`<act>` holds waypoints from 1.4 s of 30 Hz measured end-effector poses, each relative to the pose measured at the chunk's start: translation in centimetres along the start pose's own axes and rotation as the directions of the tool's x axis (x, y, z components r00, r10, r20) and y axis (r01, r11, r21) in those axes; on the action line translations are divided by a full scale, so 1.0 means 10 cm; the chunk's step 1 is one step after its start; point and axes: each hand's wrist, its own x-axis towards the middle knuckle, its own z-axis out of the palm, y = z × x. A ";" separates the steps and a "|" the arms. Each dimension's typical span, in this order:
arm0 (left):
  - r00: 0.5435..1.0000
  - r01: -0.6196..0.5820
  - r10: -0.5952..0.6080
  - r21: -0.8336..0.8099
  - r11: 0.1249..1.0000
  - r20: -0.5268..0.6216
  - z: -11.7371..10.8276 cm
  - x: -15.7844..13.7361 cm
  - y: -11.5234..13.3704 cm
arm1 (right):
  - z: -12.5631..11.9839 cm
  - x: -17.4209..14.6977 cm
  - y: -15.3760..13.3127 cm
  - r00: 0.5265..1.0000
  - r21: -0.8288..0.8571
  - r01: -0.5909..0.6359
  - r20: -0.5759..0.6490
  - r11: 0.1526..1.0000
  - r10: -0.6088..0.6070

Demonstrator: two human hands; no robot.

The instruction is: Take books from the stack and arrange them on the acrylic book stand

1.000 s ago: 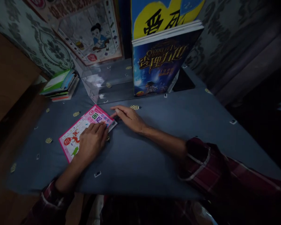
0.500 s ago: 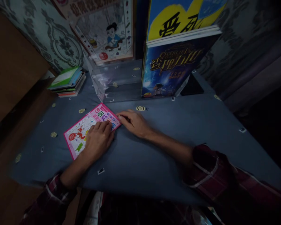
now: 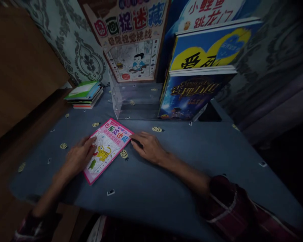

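Observation:
A pink-bordered picture book [image 3: 104,151] lies tilted on the cloth-covered table, its cover showing a yellow tiger and Chinese characters. At its left edge is my left hand [image 3: 78,154], thumb over the cover and the other fingers along the edge, gripping it. My right hand [image 3: 150,147] pinches the book's right upper corner between thumb and curled fingers. What the fingertips do under the book is hidden.
Behind the book stands a clear acrylic rack [image 3: 136,112] with a large brown picture book [image 3: 133,47] and, to the right, a dark blue book [image 3: 192,95] before a blue-and-yellow one [image 3: 209,47]. A stack of thin books [image 3: 84,95] lies at the back left.
My left hand has slid from the middle of the cover to the book's left edge, baring the tiger and title. The right hand stays by the corner. The view has tilted up slightly.

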 end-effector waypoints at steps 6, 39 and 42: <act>0.999 -0.001 0.001 0.020 1.000 -0.032 -0.04 -0.09 0.23 | 0.07 0.12 0.16 1.000 0.050 -0.017 0.017 0.999 0.016; 0.738 -0.644 0.540 -0.182 0.743 -0.404 0.10 -0.36 0.75 | 0.11 -0.08 -0.05 0.979 -0.086 -0.041 0.195 0.995 0.057; 0.753 -0.632 0.525 -0.212 0.746 -0.396 0.10 -0.35 0.75 | 0.10 -0.10 -0.09 0.976 -0.053 -0.055 0.209 0.997 0.065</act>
